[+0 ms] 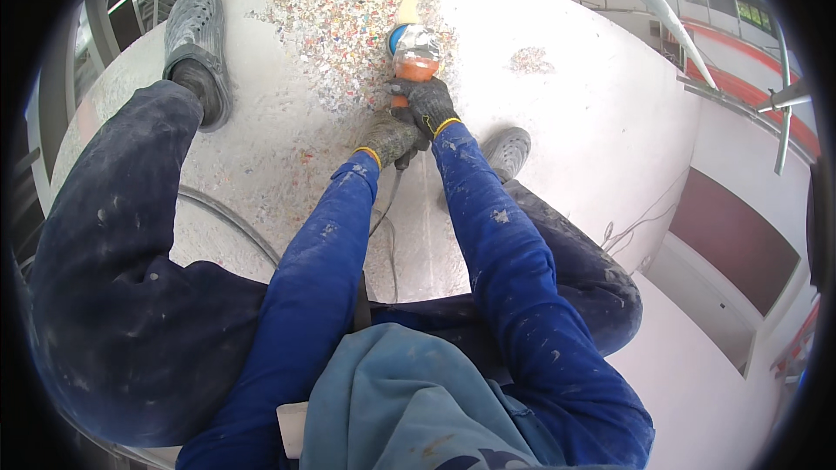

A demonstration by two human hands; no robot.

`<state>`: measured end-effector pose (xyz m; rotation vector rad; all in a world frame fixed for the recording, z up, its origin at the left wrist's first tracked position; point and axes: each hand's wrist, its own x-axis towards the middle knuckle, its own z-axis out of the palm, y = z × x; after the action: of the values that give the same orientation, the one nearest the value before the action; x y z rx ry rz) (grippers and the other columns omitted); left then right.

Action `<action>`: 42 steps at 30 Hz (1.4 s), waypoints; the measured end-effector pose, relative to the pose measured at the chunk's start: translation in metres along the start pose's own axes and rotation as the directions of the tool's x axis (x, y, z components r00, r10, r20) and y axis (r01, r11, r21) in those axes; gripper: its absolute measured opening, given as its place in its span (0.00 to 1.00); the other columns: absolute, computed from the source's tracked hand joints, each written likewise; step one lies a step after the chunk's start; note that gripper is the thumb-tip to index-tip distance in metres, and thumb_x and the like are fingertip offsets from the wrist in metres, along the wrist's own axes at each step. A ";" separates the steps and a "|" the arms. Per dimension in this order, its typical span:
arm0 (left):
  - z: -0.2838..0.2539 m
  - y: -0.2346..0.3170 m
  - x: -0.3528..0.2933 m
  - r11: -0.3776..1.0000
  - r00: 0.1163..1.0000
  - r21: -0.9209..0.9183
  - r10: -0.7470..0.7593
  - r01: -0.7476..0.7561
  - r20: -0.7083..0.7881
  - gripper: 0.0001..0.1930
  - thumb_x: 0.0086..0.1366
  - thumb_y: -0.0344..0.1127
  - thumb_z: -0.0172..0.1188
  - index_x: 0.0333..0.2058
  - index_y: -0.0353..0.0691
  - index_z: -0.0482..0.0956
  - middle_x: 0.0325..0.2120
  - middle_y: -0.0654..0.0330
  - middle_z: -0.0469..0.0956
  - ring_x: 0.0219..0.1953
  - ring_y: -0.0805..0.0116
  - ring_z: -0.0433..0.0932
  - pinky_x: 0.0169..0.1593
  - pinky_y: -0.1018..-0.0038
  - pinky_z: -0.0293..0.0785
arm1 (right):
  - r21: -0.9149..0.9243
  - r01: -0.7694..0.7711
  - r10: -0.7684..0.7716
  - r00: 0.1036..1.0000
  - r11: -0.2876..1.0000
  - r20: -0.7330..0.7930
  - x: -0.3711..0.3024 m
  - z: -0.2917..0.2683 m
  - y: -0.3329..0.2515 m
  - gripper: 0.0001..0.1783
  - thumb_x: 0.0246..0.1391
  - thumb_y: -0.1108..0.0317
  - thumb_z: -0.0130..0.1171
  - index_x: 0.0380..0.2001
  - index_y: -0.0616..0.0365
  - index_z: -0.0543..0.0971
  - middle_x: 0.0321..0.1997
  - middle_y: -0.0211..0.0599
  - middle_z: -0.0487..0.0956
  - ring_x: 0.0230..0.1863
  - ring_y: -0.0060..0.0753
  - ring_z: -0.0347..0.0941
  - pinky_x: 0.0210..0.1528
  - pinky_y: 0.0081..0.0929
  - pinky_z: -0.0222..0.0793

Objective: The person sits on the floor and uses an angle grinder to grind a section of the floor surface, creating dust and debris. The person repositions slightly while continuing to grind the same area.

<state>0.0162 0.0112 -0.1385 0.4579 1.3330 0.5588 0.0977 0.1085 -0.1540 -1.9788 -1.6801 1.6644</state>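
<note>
An orange angle grinder [416, 68], its head wrapped in silvery covering, rests against the pale curved surface [601, 96]. Part of a blue disc [398, 37] shows at its left side. My right hand [430, 106], in a dark dusty glove, is closed around the body just behind the orange part. Closer to me, my left hand [388, 136], in a speckled grey glove, grips the rear of the tool. The handle is largely hidden by both gloves. From its back end a power cord [394, 209] runs down toward my lap. Multicoloured speckled material [326, 30] shows beside the disc.
My shoes [196, 35] stand on the curved surface, either side of the tool. A thick grey hose or cable [228, 216] passes under my left leg. Metal scaffold pipes [657, 13] rise at the right. Thin wires [623, 233] lie beyond my right knee.
</note>
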 end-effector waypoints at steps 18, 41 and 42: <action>0.033 0.011 -0.047 0.977 1.000 0.215 0.011 -0.008 -0.013 0.08 0.50 0.30 0.73 0.21 0.38 0.80 0.14 0.55 0.78 0.13 0.63 0.76 0.19 0.64 0.71 | 0.431 -0.159 0.200 0.978 0.888 -0.053 -0.059 -0.027 0.013 0.28 0.44 0.65 0.80 0.47 0.63 0.81 0.35 0.39 0.82 0.30 0.37 0.81 0.34 0.36 0.80; -0.002 0.014 0.004 0.996 0.990 0.016 -0.080 0.082 -0.116 0.15 0.49 0.32 0.76 0.32 0.39 0.77 0.17 0.58 0.78 0.15 0.66 0.76 0.20 0.65 0.72 | 0.626 -0.115 0.148 0.989 0.771 0.000 -0.018 -0.008 0.000 0.29 0.43 0.65 0.80 0.48 0.65 0.81 0.39 0.42 0.84 0.36 0.39 0.83 0.38 0.36 0.82; -0.001 0.014 0.007 0.995 0.987 0.022 -0.096 0.100 -0.127 0.15 0.49 0.32 0.76 0.32 0.39 0.78 0.17 0.58 0.78 0.15 0.66 0.76 0.19 0.65 0.72 | 0.622 -0.117 0.147 0.989 0.774 0.003 -0.017 -0.009 0.000 0.29 0.43 0.65 0.80 0.48 0.65 0.81 0.39 0.42 0.84 0.36 0.39 0.83 0.38 0.36 0.82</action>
<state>0.0149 0.0263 -0.1353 0.3826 1.4774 0.4944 0.1078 0.1010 -0.1390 -1.7903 -0.8047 1.8726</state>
